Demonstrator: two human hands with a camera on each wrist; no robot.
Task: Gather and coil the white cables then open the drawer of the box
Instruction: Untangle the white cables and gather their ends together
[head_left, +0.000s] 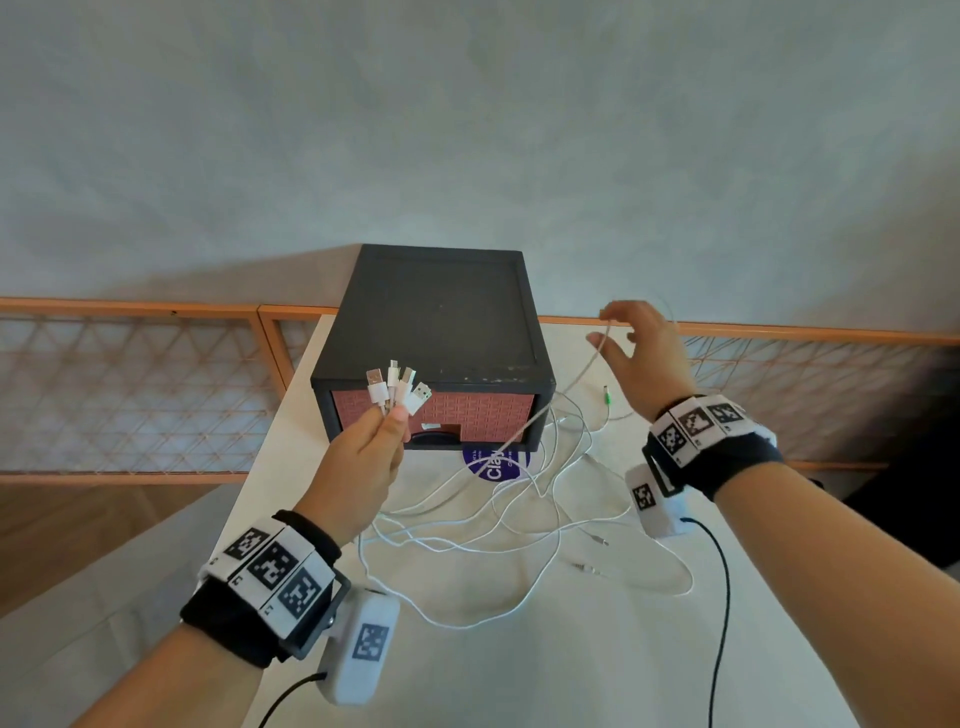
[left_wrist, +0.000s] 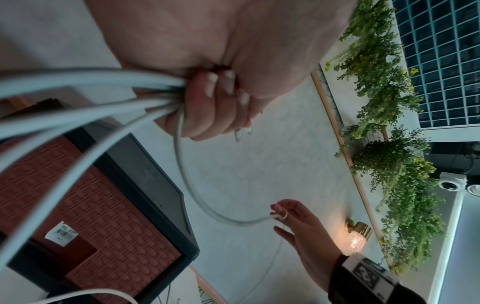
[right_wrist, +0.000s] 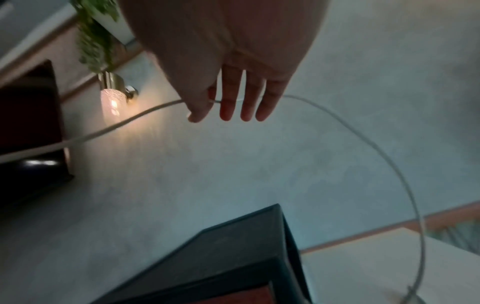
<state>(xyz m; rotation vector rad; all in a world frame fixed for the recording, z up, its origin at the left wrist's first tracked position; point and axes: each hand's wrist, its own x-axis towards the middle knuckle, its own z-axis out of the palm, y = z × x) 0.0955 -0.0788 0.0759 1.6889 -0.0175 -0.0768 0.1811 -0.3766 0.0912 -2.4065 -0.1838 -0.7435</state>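
Your left hand pinches plugs before box; right hand loosely hooks one cable. Tangle could snag, yanking plugs free.

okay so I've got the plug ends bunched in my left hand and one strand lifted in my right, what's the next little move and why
Probably bring the right hand across to the left hand and lay its lifted strand there as a first loop. The left hand already grips the plug ends, most of the white cables lie loose on the table, and the drawer is shut.
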